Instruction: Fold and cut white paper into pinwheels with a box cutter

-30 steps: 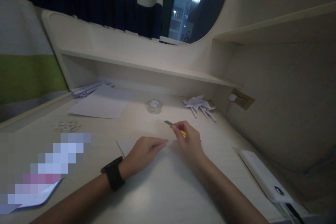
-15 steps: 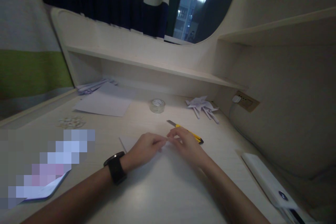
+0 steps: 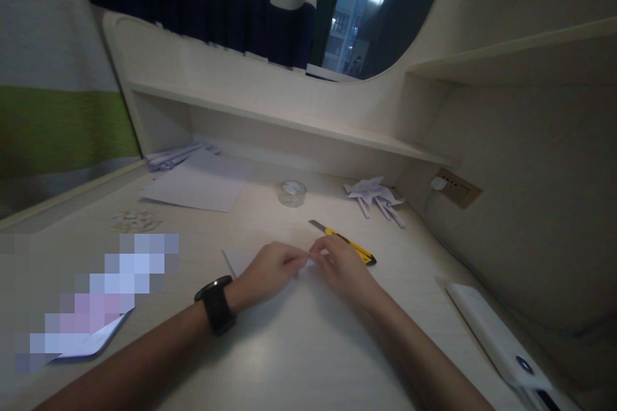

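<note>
looks like a bedroom or dorm study nook: pale wood worktop [image 3: 270, 218] with a built-in shelf [image 3: 289, 125], striped curtain [image 3: 231, 6], wall socket [image 3: 457, 187], night window [image 3: 366, 6] facing apartment blocks

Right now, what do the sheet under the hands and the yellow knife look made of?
Sheet: thin white paper, matte, lying flat under both hands.
Yellow knife: probably a plastic body, with a grey metal-looking blade tip.

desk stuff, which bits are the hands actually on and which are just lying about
In hand: left hand, right hand, paper sheet.
Lying about: utility knife, tape roll, folded paper pieces, blank sheet, power bank.
</note>
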`<action>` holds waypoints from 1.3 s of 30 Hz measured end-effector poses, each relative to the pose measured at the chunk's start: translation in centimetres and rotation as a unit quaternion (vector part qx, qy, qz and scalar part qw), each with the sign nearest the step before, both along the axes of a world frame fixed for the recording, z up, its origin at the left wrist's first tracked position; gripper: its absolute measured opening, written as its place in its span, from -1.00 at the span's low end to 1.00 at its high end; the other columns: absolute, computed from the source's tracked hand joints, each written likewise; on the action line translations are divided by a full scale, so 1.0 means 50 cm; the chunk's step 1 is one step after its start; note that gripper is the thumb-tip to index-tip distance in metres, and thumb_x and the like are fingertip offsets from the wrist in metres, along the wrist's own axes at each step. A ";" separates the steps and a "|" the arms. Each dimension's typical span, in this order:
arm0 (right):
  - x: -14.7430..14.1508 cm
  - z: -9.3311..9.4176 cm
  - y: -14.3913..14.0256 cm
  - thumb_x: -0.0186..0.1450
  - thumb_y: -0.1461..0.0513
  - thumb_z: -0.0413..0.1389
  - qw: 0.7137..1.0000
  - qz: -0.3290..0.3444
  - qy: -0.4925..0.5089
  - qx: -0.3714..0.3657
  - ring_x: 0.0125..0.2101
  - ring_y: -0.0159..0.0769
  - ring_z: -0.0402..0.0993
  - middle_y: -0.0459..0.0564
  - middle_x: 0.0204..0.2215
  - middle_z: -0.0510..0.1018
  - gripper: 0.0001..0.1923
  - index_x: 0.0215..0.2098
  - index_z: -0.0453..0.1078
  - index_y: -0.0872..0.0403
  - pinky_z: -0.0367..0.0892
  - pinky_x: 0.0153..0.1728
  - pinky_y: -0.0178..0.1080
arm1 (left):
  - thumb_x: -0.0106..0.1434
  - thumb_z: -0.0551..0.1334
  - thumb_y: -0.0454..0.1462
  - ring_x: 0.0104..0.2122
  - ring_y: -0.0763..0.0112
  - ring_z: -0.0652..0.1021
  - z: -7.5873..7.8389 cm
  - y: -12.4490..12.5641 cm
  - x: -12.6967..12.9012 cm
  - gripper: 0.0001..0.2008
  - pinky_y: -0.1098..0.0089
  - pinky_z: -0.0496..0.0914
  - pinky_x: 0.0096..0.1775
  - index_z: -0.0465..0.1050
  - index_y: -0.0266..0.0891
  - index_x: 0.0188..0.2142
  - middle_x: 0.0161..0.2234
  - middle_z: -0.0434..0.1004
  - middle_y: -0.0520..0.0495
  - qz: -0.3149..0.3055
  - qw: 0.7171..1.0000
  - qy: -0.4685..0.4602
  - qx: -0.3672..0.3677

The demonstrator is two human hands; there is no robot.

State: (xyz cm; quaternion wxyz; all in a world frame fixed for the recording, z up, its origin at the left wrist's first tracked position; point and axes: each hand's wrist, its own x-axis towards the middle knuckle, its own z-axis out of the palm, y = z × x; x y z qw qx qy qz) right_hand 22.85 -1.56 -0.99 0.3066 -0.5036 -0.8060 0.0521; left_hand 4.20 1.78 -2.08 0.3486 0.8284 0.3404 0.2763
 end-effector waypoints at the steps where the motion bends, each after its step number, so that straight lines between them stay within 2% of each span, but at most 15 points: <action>1: 0.000 -0.001 0.000 0.26 0.32 0.05 1.000 -0.002 0.003 0.000 -0.31 -0.29 0.42 -0.04 -0.37 0.49 -0.94 -0.31 0.35 0.06 0.31 -0.27 -0.26 | 0.28 0.06 -0.22 -0.52 0.42 0.50 0.000 0.000 0.000 -0.68 0.48 0.27 -0.42 0.59 -0.25 -0.24 -0.55 0.53 0.00 0.000 1.000 -0.002 -0.001; 7: -0.002 -0.006 0.001 0.25 0.33 0.05 1.000 -0.012 -0.005 0.016 -0.33 -0.31 0.42 -0.05 -0.38 0.49 -0.94 -0.32 0.34 0.06 0.30 -0.29 -0.29 | 0.27 0.06 -0.23 -0.51 0.42 0.50 -0.002 0.000 0.002 -0.68 0.49 0.27 -0.43 0.59 -0.25 -0.25 -0.55 0.53 -0.01 0.004 1.000 -0.009 -0.011; 11: -0.003 -0.009 0.002 0.25 0.32 0.06 0.999 -0.015 -0.033 0.031 -0.32 -0.29 0.43 -0.04 -0.38 0.50 -0.95 -0.32 0.34 0.06 0.30 -0.27 -0.27 | 0.25 0.07 -0.25 -0.51 0.42 0.50 -0.003 0.003 0.001 -0.69 0.47 0.30 -0.42 0.58 -0.25 -0.20 -0.53 0.55 -0.01 -0.002 0.998 -0.036 -0.044; 16: -0.002 -0.011 0.003 0.27 0.27 0.06 0.998 -0.016 -0.047 0.040 -0.31 -0.28 0.43 -0.04 -0.38 0.50 -0.96 -0.31 0.35 0.05 0.30 -0.26 -0.27 | 0.21 0.11 -0.27 -0.51 0.41 0.50 0.008 0.003 0.000 -0.74 0.45 0.31 -0.41 0.58 -0.29 -0.29 -0.54 0.55 -0.02 -0.003 0.997 -0.048 -0.068; 26: -0.005 -0.001 -0.004 0.29 0.26 0.05 1.000 0.000 -0.003 0.024 -0.40 -0.34 0.47 -0.08 -0.42 0.53 -0.96 -0.26 0.31 0.04 0.29 -0.38 -0.34 | 0.22 0.12 -0.31 -0.51 0.44 0.49 0.017 0.003 -0.004 -0.77 0.45 0.33 -0.40 0.56 -0.29 -0.29 -0.52 0.54 -0.01 -0.018 0.996 -0.062 -0.062; 31: -0.001 -0.007 0.003 0.32 0.28 0.02 0.997 0.046 0.006 0.064 -0.34 -0.35 0.50 -0.07 -0.37 0.58 -0.88 -0.29 0.41 0.03 0.32 -0.28 -0.34 | 0.21 0.14 -0.29 -0.51 0.45 0.50 0.012 0.006 -0.004 -0.83 0.44 0.34 -0.42 0.47 -0.30 -0.27 -0.43 0.55 -0.03 -0.017 0.988 -0.116 -0.098; 35: 0.003 -0.010 0.009 0.31 0.27 0.04 0.992 0.087 0.020 0.085 -0.33 -0.33 0.52 -0.05 -0.36 0.60 -0.85 -0.30 0.46 0.03 0.35 -0.24 -0.31 | 0.18 0.19 -0.26 -0.55 0.43 0.50 0.007 0.010 -0.007 -0.85 0.45 0.31 -0.47 0.31 -0.26 -0.26 -0.55 0.49 0.05 0.002 0.980 -0.150 -0.134; 39: 0.004 -0.006 0.009 0.30 0.27 0.07 0.989 0.106 0.031 0.095 -0.31 -0.32 0.52 -0.03 -0.34 0.61 -0.86 -0.29 0.49 0.04 0.37 -0.23 -0.29 | 0.20 0.17 -0.27 -0.54 0.42 0.51 0.009 0.012 -0.014 -0.85 0.46 0.29 -0.47 0.26 -0.22 -0.24 -0.58 0.46 0.10 -0.019 0.978 -0.151 -0.142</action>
